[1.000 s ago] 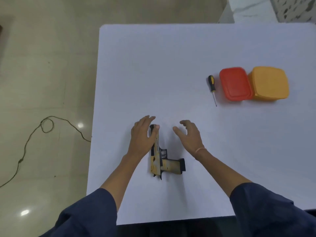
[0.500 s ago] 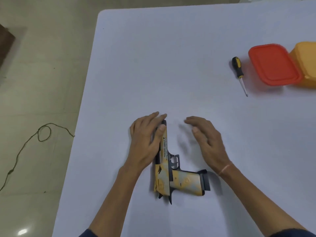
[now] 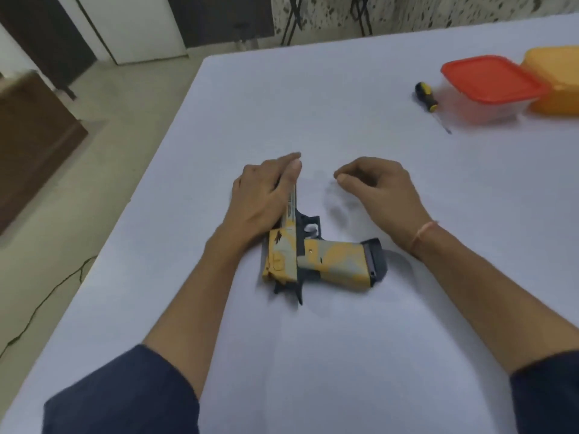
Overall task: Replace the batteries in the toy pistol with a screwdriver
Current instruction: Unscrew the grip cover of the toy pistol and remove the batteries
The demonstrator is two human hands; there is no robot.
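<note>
A white table (image 3: 344, 89) spreads under the grip; well to its left lies a beige floor (image 3: 103, 170) with a thin black cable (image 3: 40, 305); farther left stands a brown wooden cabinet (image 3: 31, 142); far beyond, a white door (image 3: 141, 26), dark openings, and a speckled wall (image 3: 438, 10) with black crossed legs (image 3: 293, 20) before it.

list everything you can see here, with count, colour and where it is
table: 1, white, fills the view
toy pistol: 1, yellow, grey and black, on its side, table centre
red-lidded box: 1, clear with red lid, far right
orange box: 1, orange, right edge
screwdriver: 1, black and yellow handle, left of red-lidded box
cable: 1, dark, floor at left
left hand: 1, laid along the pistol's barrel
right hand: 1, right of the barrel, fingers loosely curled, empty
</note>
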